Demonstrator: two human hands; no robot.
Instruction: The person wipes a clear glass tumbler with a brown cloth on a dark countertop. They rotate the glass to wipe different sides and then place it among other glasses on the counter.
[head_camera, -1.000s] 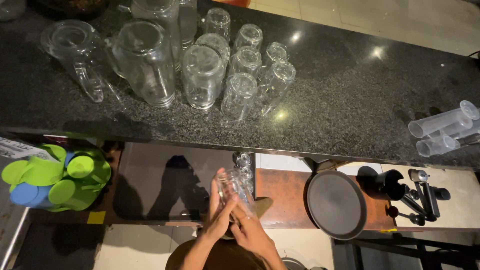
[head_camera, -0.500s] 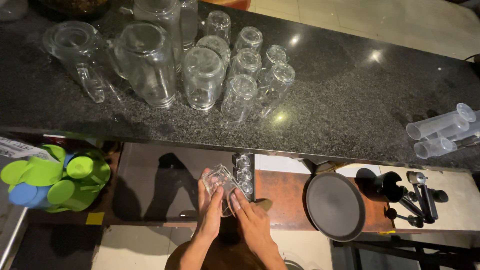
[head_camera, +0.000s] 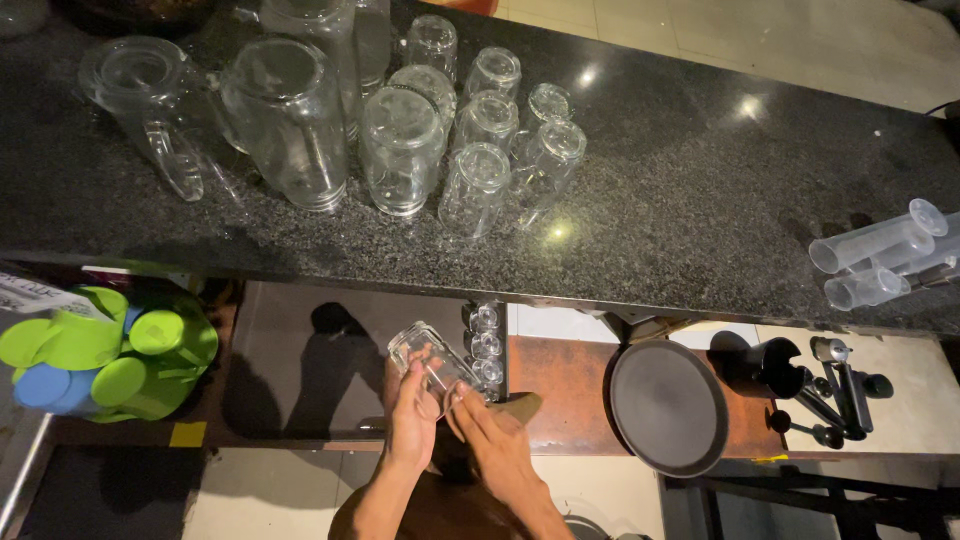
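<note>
Fingers of the left hand are wrapped around a clear glass, holding it by the side, with the thumb lying across the wall of the glass. The glass is tilted: its long axis runs from the upper left, where one end shows as a rounded rim, down toward the lower right, where the other end sits against the right hand. The fingers of the right hand are stretched and narrow, their tips touching the lower right end of the glass (whether they reach inside it I cannot tell, because the glass is transparent and the light is dim). So the glass lies above and between both hands, the left hand carrying it from the side and the right hand meeting it along its axis; both are in contact, and the left one has the fuller hold. All this is below the front edge of the dark speckled table, over a lower brown shelf. On the table, well apart from the hands, stands a group of upturned glasses and jars. Just beside the held glass, small glasses sit in a row. Farther right lies a round dark tray, and far left a stack of green and blue lids.
</note>
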